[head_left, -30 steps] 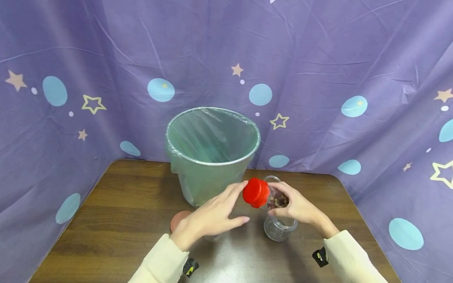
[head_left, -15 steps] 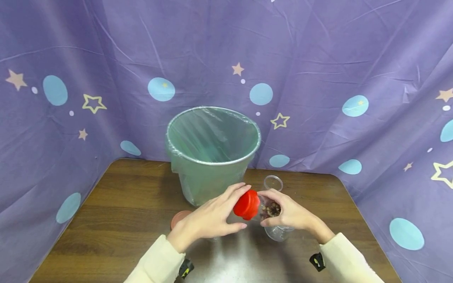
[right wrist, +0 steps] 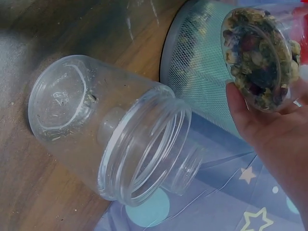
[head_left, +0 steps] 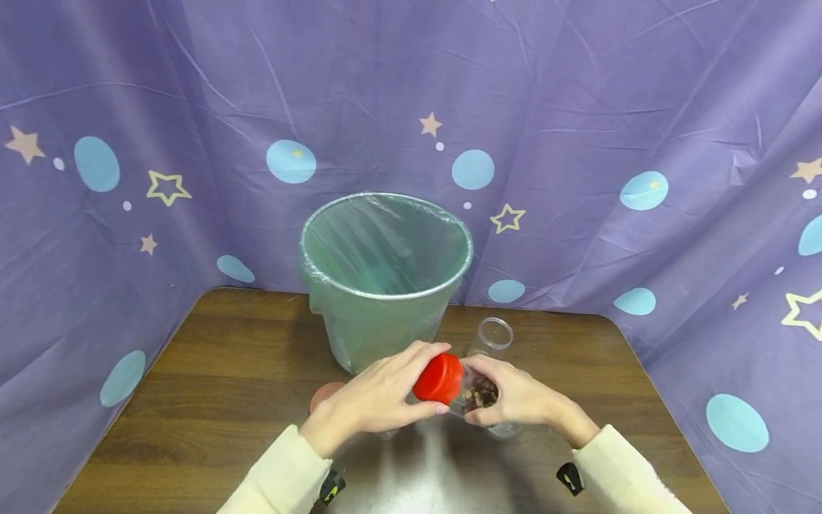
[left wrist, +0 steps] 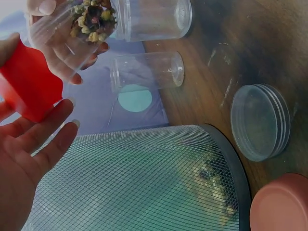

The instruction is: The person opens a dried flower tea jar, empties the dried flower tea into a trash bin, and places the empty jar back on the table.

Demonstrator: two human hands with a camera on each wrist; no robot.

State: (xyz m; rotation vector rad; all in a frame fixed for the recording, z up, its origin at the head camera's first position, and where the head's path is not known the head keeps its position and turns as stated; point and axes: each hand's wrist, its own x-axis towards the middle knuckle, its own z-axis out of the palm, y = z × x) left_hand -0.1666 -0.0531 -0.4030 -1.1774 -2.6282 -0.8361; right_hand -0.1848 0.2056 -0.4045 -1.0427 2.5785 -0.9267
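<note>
My right hand (head_left: 523, 396) grips a clear jar (head_left: 474, 391) tilted on its side, with dried flower tea (right wrist: 255, 57) in its bottom end. A red lid (head_left: 439, 380) sits on the jar's other end, pointing left. My left hand (head_left: 375, 394) pinches this lid between thumb and fingers, as the left wrist view also shows. Below the right hand, an open clear jar (right wrist: 72, 106) stands on the table with a few crumbs at its bottom. Behind it is a narrower clear container (left wrist: 149, 71).
A mesh bin (head_left: 379, 328) with a green liner stands at the back; bits show through its mesh. Left of my left hand lies a pinkish-brown round object (head_left: 324, 395). A clear round container (left wrist: 257, 122) sits near it. A purple curtain (head_left: 565, 178) hangs behind the table.
The right hand has brought the jar left and down, tipping it further sideways. The left hand's fingers have closed in on the red lid. More of the narrow container shows.
</note>
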